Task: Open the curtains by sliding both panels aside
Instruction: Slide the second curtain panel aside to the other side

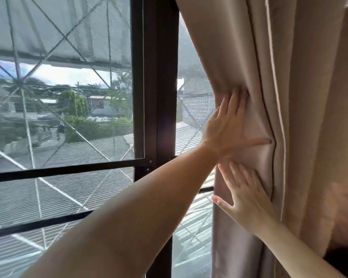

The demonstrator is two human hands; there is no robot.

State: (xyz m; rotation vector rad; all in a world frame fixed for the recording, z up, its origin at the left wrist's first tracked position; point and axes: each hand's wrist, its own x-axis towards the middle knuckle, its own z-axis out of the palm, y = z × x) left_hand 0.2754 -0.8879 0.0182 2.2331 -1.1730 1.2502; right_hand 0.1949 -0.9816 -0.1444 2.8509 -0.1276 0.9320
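Both flat, wide-spread hands, left hand (226,127) above right hand (247,194), should press the bunched beige fabric curtain panel (301,121) steadily rightward.

Dark window frame (158,97), perhaps meshed; rooftops (84,149) outside.

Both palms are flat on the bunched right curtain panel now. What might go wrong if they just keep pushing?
Left hand and right hand press open-palmed on the curtain without gripping, so they may slide off the fabric. The push lands mid-height and folds are already pinched there, so the cloth may only crumple while the top stays put. The curtain's edge still covers part of the window frame's right pane.
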